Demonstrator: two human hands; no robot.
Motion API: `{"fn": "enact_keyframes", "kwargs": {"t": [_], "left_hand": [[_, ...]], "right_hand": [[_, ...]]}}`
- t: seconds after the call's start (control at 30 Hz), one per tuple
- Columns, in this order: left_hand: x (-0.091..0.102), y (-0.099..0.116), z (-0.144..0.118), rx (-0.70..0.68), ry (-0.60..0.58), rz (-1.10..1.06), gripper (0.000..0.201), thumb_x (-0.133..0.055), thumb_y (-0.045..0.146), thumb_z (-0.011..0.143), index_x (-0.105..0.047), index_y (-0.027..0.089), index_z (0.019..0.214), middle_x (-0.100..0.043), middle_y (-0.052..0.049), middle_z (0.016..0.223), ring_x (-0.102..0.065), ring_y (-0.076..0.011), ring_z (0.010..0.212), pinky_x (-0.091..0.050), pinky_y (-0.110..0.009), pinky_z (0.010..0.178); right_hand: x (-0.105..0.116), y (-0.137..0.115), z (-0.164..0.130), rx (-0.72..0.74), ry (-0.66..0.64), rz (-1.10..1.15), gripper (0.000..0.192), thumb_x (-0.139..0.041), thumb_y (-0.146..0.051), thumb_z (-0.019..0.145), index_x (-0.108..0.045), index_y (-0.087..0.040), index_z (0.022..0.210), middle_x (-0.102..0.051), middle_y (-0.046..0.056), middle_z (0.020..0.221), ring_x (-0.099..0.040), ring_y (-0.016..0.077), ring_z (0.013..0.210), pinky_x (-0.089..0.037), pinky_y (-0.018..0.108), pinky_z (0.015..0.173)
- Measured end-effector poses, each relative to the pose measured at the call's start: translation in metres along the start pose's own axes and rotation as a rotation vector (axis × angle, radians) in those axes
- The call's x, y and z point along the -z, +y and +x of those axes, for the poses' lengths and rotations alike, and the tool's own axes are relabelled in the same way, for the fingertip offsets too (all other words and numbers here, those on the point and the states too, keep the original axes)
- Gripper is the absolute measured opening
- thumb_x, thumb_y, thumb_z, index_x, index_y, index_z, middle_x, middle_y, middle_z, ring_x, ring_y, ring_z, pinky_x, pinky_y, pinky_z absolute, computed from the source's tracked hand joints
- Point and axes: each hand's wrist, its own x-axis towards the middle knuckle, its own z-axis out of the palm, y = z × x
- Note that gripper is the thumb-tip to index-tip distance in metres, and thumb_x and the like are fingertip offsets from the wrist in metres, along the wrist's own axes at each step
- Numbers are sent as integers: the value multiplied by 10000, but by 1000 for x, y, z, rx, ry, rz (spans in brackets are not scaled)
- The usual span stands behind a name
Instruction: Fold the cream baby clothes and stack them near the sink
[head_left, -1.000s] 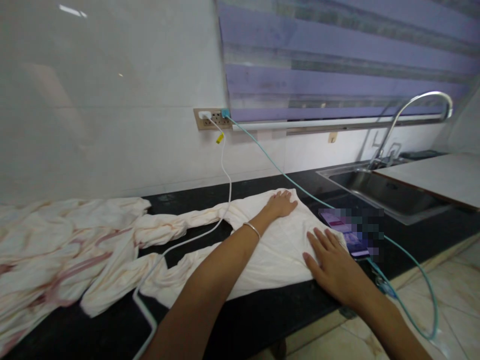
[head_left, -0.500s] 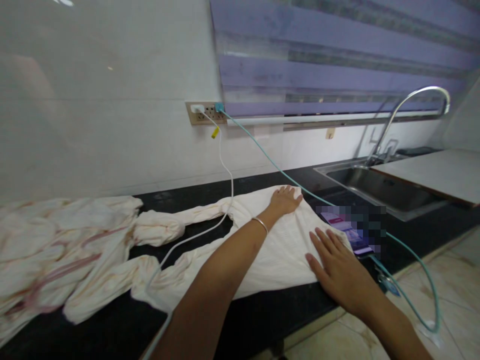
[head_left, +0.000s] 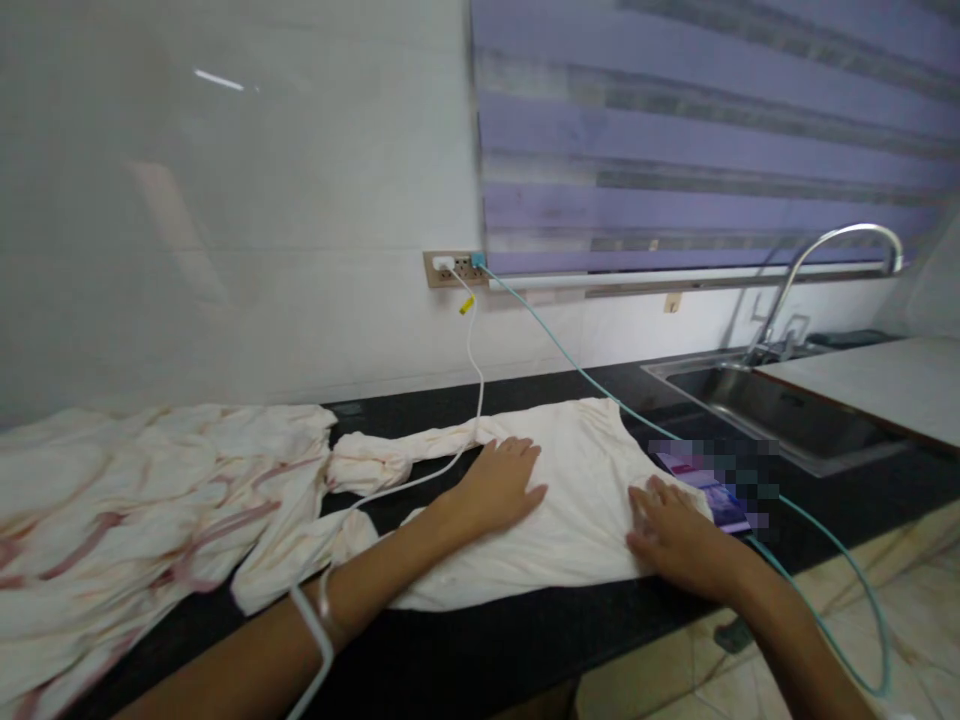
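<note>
A cream cloth (head_left: 581, 505) with reddish streaks lies along the black counter (head_left: 487, 655), bunched in a large heap at the left (head_left: 142, 490). My left hand (head_left: 501, 483) lies flat, palm down, on the folded right-hand part of the cloth. A thin bangle sits lower on that forearm. My right hand (head_left: 670, 530) presses on the cloth's near right corner, fingers slightly curled on the fabric. A white cable (head_left: 474, 385) from the wall socket (head_left: 453, 267) crosses the cloth and passes over my left forearm.
A phone (head_left: 712, 487) lies on the counter just right of the cloth, with a teal cable (head_left: 570, 362) running from the socket past it and looping off the counter edge. A steel sink (head_left: 757, 395) with a curved tap (head_left: 832, 250) stands at the right. A white board (head_left: 877, 375) covers part of it.
My left hand has slid back from the cloth's far right corner to its middle. My right hand stays at the near right corner, its fingers now more curled. The view has shifted right.
</note>
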Motion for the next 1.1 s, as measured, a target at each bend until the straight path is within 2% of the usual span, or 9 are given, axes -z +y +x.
{"fn": "enact_keyframes", "kwargs": {"t": [0.13, 0.23, 0.33, 0.43, 0.63, 0.73, 0.83, 0.97, 1.1], "left_hand": [[13, 16, -67, 28, -24, -40, 390, -531, 476, 956, -604, 219, 1240, -616, -142, 1328, -571, -317, 1238, -465, -440, 1022], [10, 21, -82, 83, -33, -11, 324, -465, 463, 988, -602, 234, 1171, -659, -128, 1207, -626, -319, 1120, -485, -448, 937], [6, 7, -81, 170, -27, 42, 327, -413, 441, 1004, -606, 218, 1145, -684, -135, 1133, -658, -326, 1043, -505, -441, 865], [6, -19, -83, 265, -4, 85, 329, -416, 414, 996, -618, 194, 1134, -702, -146, 1112, -673, -345, 1032, -519, -455, 839], [19, -53, -99, 515, -25, 61, 377, -392, 436, 1000, -649, 181, 1107, -735, -167, 1020, -711, -368, 975, -528, -477, 819], [21, -56, -102, 444, -68, 40, 364, -514, 483, 931, -670, 184, 1069, -726, -176, 1046, -696, -381, 1012, -518, -480, 848], [22, -59, -101, 320, -83, -29, 223, -537, 376, 892, -661, 192, 911, -708, -150, 1034, -680, -338, 992, -503, -415, 809], [25, -67, -94, 223, -76, -390, 63, -529, 221, 834, -540, 207, 774, -616, -15, 781, -591, -178, 752, -410, -273, 655], [26, -80, -91, 305, -52, -727, 87, -535, 247, 856, -541, 210, 935, -468, 59, 669, -425, -119, 592, -293, -240, 537]], "right_hand": [[30, -33, 47, 16, 4, 71, 525, -545, -398, 922, -593, -189, 1402, -561, 198, 1464, -599, 330, 1305, -454, 473, 1094], [36, -81, 108, 74, -2, 160, 432, -526, -292, 942, -627, -187, 1349, -661, 160, 1336, -635, 283, 1236, -448, 404, 1084], [14, -126, 168, -43, -35, 226, 375, -512, -110, 882, -703, -176, 1198, -730, 148, 1185, -674, 256, 1139, -474, 351, 1009], [-24, -151, 203, -32, 1, 309, 411, -490, -30, 841, -708, -163, 1164, -746, 133, 1148, -674, 229, 1126, -480, 309, 971], [-79, -147, 214, 179, 3, 383, 275, -532, -140, 901, -736, -165, 1085, -738, 124, 1195, -657, 231, 1144, -472, 327, 1010], [-87, -142, 213, 193, 25, 416, 270, -551, -223, 920, -730, -158, 1111, -730, 134, 1218, -658, 238, 1160, -470, 348, 1046], [-89, -141, 213, 209, 56, 413, 319, -555, -274, 923, -703, -166, 1184, -705, 137, 1282, -641, 247, 1201, -454, 389, 1087], [-88, -140, 211, 278, 35, 360, 350, -540, -278, 942, -666, -158, 1246, -665, 159, 1339, -604, 248, 1250, -436, 389, 1103], [-85, -139, 212, 322, -34, 290, 358, -539, -283, 976, -631, -130, 1287, -629, 177, 1369, -581, 243, 1272, -426, 343, 1091]]}}
